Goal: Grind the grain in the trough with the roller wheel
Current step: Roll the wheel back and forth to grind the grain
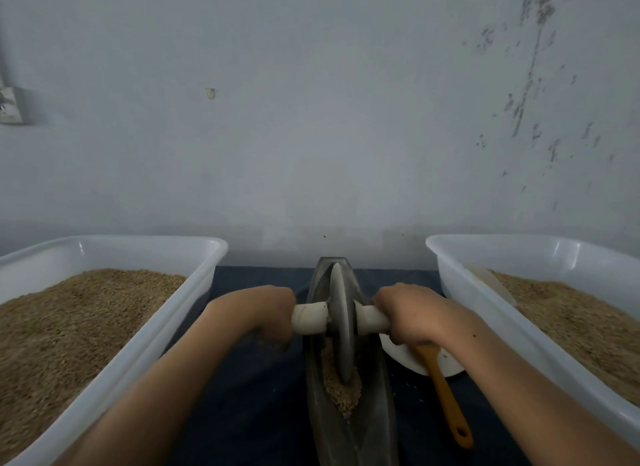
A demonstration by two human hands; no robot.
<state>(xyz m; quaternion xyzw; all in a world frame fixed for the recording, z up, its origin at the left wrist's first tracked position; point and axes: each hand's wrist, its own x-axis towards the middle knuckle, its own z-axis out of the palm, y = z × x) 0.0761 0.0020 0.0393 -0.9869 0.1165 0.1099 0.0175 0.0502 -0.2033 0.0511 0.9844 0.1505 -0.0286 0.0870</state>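
Roller wheel (341, 321) stands upright along the trough (377, 389), axle crosswise.

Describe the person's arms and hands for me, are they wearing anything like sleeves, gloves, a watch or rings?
Both forearms are bare as far as the frame shows, with no sleeves in view. The left hand and the right hand are ungloved. No watch, bracelet or band shows on either wrist, and no ring is visible, though the fingers are mostly hidden. A small dark dot marks the right forearm near the wrist.

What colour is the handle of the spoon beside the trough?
The spoon handle is orange-brown, like wood, seen in the head view.
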